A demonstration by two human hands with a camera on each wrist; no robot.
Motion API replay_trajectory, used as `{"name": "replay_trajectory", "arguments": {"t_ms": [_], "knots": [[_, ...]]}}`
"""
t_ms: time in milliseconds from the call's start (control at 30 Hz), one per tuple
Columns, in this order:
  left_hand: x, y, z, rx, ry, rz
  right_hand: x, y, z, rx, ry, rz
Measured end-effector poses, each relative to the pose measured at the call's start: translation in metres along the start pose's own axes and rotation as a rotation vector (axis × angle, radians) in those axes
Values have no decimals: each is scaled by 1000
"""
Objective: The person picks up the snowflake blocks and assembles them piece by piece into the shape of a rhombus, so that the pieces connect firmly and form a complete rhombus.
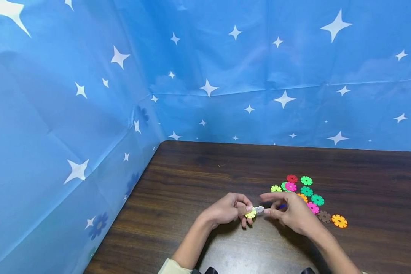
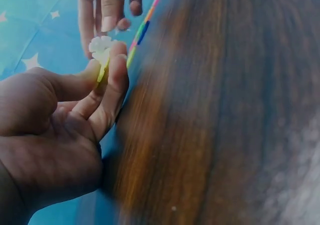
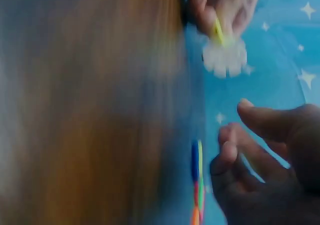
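My left hand (image 1: 224,209) pinches a yellow notched plastic disc (image 1: 250,214) between thumb and fingers, above the table. A white notched disc (image 3: 225,60) is joined to its edge, set at an angle to it, and points toward my right hand (image 1: 296,215). That hand holds nothing; its thumb and fingers are spread apart. In the right wrist view a gap shows between its fingertips and the white disc. Part of a blue disc (image 1: 282,206) shows behind the right hand's fingers, and other discs on the table are partly hidden by it.
Several loose notched discs lie on the dark wood table (image 1: 178,182) beyond and right of my right hand, among them a red disc (image 1: 292,178), a brown disc (image 1: 324,217) and an orange disc (image 1: 339,221). Blue star-patterned cloth (image 1: 226,64) hangs along the back and left edges.
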State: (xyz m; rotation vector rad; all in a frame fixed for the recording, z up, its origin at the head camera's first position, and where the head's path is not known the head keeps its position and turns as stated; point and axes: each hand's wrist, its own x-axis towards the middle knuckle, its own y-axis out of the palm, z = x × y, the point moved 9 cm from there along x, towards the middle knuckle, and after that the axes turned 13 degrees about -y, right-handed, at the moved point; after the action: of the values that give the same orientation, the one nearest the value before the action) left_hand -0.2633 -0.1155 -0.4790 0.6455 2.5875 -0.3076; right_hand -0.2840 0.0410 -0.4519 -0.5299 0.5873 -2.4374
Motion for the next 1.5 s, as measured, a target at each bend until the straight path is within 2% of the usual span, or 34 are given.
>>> {"name": "replay_trajectory", "arguments": {"t_ms": [67,167,333,433,733,1033,1233,1500], "knots": [[-1,0,-1,1,5,7,-2,-9,-2,-92,30,-1],[-1,-1,-1,14,5,19,-6,-16,-9,-153,72,31],[0,0,0,12,1,30,-11,-14,-12,-127,47,77],[0,-1,0,8,-3,15,-11,-13,-12,-113,17,71],[2,-1,0,7,0,-20,-12,-11,-14,-105,25,50],[3,-1,-1,46,11,-18,-9,-4,-15,-107,41,91],[3,-1,-1,54,15,-16,-9,1,-9,-138,-8,154],[2,-2,-1,65,10,-22,-15,-6,-7,-29,-17,197]]}}
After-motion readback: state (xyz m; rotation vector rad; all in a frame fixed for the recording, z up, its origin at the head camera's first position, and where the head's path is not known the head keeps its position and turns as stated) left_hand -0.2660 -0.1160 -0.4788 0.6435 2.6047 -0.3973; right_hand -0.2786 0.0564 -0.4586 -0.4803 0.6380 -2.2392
